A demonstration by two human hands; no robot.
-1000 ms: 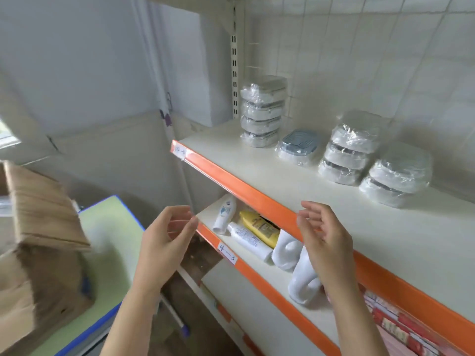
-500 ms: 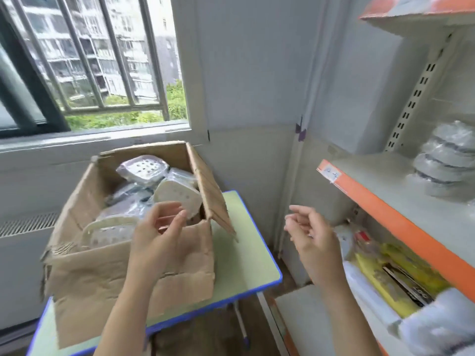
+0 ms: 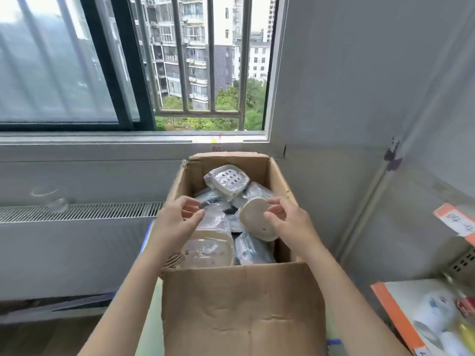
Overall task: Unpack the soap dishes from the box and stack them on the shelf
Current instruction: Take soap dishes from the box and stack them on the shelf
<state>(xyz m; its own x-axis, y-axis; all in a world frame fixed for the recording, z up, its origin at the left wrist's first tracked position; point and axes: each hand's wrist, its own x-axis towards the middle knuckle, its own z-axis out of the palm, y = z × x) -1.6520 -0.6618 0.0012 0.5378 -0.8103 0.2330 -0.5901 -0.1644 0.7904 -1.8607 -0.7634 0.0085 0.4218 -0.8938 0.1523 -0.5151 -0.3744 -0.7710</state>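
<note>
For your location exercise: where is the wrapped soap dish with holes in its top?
In the head view, the wrapped soap dish lies atop the pile at the far end of the cardboard box, beyond both hands.

Handwritten, unreadable marks on the shelf label (image 3: 462, 223); nothing else legible.
</note>
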